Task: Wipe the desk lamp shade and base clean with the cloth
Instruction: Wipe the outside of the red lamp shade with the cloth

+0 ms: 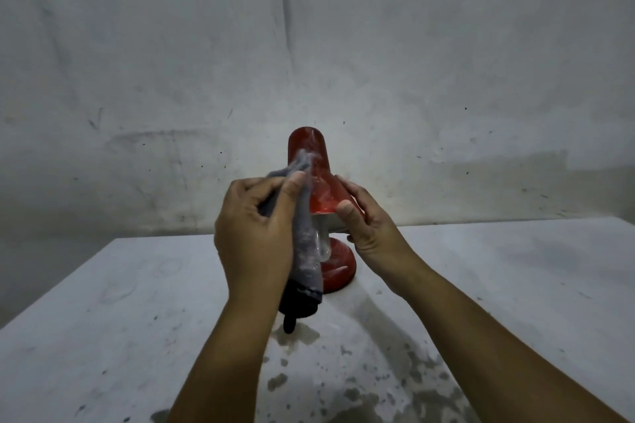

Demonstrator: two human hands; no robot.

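The left hand (256, 227) is pinching a grey cloth (304, 244) between thumb and fingers, pressing its upper fold against the left flank of the red lamp shade (314, 175), while the right hand (369, 227) is bracing the shade's flared rim from the right, thumb on the edge. In the head view, the shade's long axis is running up and away from the person, narrow end far. The red base (342, 261) is sitting on the pale table (515, 285) below, partly behind the hanging cloth, nearer the cloth hand.
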